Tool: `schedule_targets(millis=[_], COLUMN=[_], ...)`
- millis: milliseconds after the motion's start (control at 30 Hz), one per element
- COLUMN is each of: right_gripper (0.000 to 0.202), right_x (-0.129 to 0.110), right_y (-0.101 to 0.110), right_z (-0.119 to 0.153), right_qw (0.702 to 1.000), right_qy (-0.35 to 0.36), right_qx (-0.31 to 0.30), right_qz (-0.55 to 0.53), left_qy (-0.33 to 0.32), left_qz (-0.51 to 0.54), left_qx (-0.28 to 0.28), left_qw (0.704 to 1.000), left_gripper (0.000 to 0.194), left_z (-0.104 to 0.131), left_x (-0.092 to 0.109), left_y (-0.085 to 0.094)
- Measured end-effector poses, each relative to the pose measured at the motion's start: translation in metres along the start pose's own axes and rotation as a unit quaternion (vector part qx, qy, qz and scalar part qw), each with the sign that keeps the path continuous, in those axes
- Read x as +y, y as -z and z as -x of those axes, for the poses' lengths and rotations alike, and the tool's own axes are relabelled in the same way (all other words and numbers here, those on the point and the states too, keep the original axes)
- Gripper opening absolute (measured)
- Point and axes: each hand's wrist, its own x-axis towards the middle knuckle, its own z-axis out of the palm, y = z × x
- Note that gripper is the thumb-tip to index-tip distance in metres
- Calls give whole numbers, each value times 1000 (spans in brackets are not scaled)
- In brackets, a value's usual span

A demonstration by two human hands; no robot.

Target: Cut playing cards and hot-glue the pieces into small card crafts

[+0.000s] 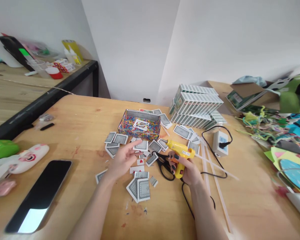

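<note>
My right hand (183, 166) is wrapped around the handle of a yellow hot glue gun (178, 148), its nozzle pointing left. A clear glue stick (215, 163) juts from the gun's back. A playing card (142, 146), patterned back upward, is between the fingers of my left hand (123, 158), just left of the nozzle. Behind both hands sits an open box (140, 133) with a colourful speckled surface, grey card backs along its far inner wall and a face-up card (141, 124) inside. Black-handled scissors (165, 166) lie under the glue gun, partly hidden.
Loose cards (143, 189) lie scattered around the box and in front of my hands. Stacked card boxes (197, 105) stand behind right, near a white power strip (220, 143) with a black cord. A phone (41, 195) lies left; colourful scraps (262, 126) pile up right.
</note>
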Motion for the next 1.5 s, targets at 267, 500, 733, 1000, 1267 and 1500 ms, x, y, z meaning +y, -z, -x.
schedule_targets(millis=[267, 500, 733, 1000, 1267, 1500], right_gripper=[21, 21, 19, 20, 17, 8], right_x=[3, 3, 9, 9, 10, 14], right_y=[-6, -10, -12, -15, -20, -20], right_z=[-1, 1, 1, 6, 5, 2], right_qw=[999, 997, 997, 985, 949, 926], right_qy=[8, 29, 40, 13, 35, 81], right_qx=[30, 37, 24, -25, 68, 70], right_qz=[30, 56, 55, 168, 306, 363], left_qy=[-13, -119, -42, 10, -107, -109], left_qz=[-170, -253, -119, -170, -275, -246], left_qx=[163, 219, 102, 171, 170, 167], left_qw=[972, 935, 987, 970, 940, 948], left_gripper=[28, 14, 13, 20, 21, 19], left_z=[-5, -6, -4, -5, 2, 5], left_x=[-13, -11, -10, -9, -7, -1], left_y=[0, 2, -12, -9, -20, -22])
